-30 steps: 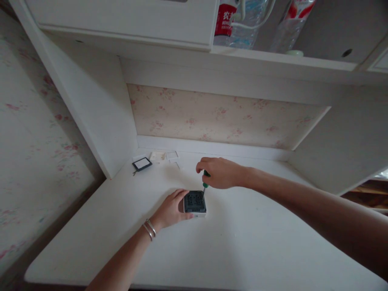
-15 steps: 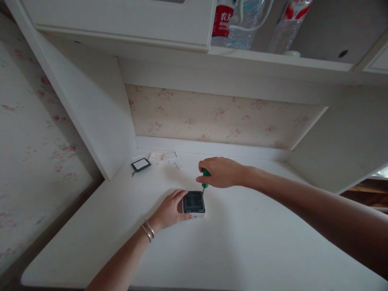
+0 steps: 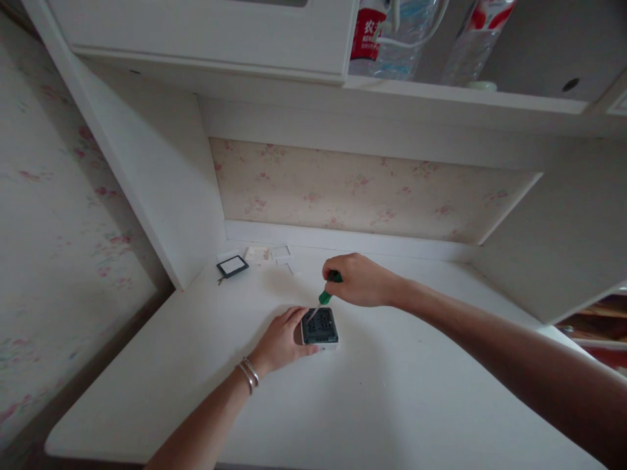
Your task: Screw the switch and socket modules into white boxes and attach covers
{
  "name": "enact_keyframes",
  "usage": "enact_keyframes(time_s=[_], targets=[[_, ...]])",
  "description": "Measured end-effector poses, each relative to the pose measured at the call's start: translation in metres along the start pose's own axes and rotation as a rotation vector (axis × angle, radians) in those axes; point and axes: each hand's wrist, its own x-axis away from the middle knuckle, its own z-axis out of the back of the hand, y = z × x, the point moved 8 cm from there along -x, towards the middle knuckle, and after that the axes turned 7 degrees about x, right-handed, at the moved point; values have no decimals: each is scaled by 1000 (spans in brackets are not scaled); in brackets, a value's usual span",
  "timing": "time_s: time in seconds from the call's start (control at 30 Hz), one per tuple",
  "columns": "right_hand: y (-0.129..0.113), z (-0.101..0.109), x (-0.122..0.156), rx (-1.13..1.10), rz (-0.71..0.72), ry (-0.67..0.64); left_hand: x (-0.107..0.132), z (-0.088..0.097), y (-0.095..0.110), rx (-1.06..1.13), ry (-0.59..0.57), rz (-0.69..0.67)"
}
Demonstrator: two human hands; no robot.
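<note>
A small square switch module (image 3: 321,327), dark grey on a white base, lies on the white desk (image 3: 392,405). My left hand (image 3: 283,339) grips its left side, thumb along the near edge. My right hand (image 3: 360,281) is closed round a green-handled screwdriver (image 3: 327,294). The screwdriver slants down to the left, its tip at the module's upper left corner.
At the back left of the desk lie a black-framed plate (image 3: 232,266) and a few white plastic parts (image 3: 272,253). A white side panel (image 3: 161,170) rises on the left. Water bottles (image 3: 392,32) stand on the shelf above.
The screwdriver has tilted from nearly upright over the module's right part to a slant, with its tip now at the upper left corner. My left hand stays on the module.
</note>
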Motion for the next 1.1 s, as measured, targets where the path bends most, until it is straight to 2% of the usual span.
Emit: enact_keyframes(time_s=[0.2,0.93,1.1], targets=[[-1,-14,-3,29,-1,-16,0,-2,-3,1,-5,-6],[3,-17,-6,67,-54,-21,1,-1,-5,6,-10,8],[-9,-15,-8,94,10,-45,0,-1,-4,10,-14,9]])
